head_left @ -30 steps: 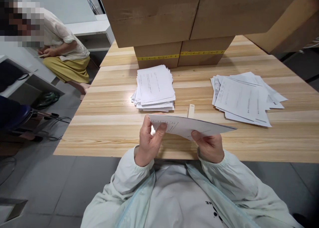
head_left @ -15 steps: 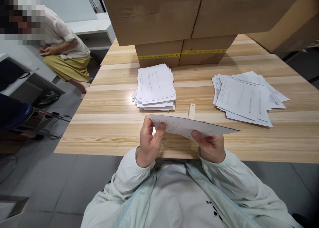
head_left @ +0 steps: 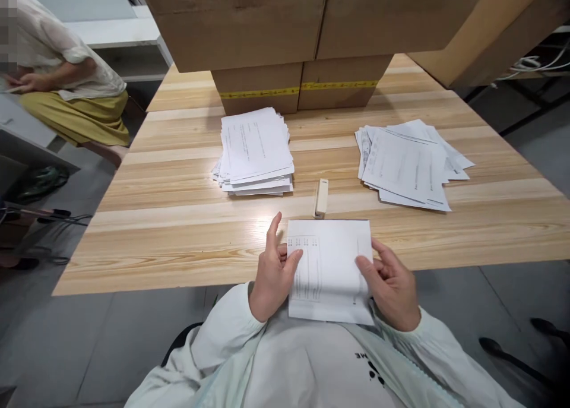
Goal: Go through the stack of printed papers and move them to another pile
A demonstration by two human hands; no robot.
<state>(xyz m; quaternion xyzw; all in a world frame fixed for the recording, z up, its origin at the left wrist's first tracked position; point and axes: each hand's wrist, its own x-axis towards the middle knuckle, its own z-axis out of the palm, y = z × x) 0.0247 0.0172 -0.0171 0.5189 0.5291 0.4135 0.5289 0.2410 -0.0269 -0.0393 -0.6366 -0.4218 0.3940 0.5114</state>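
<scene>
One person [head_left: 57, 69] sits at the far left in a white top and yellow bottoms, forearms low in front, beside a white shelf [head_left: 120, 34]. Right of that comes the table [head_left: 178, 218], light wood with a striped grain. On its left half lies a pile [head_left: 256, 146] of printed sheets, fairly neat, with some corners sticking out at the left side.

Nearer the front edge, the left hand [head_left: 272, 277] grips the paper [head_left: 333, 265] by its left side, thumb flat on the printed face, index finger raised clear. The paper is between the two hands, close in front of the wearer's shirt [head_left: 307, 366], its top reaching over the table; it may be several sheets, as the edges are hard to read. Just beyond its top edge stands a cream stapler [head_left: 321, 198], lengthwise. Behind, cardboard boxes [head_left: 240, 25] are stacked, the lower ones banded with yellow tape [head_left: 262, 92].

The right hand [head_left: 394, 283] pinches the paper's right side, thumb on top and fingers curled at the edge. Further right lies a looser pile [head_left: 407, 164], its sheets fanned at angles. Another box [head_left: 490, 34] and white cables [head_left: 532, 63] close off the right.
</scene>
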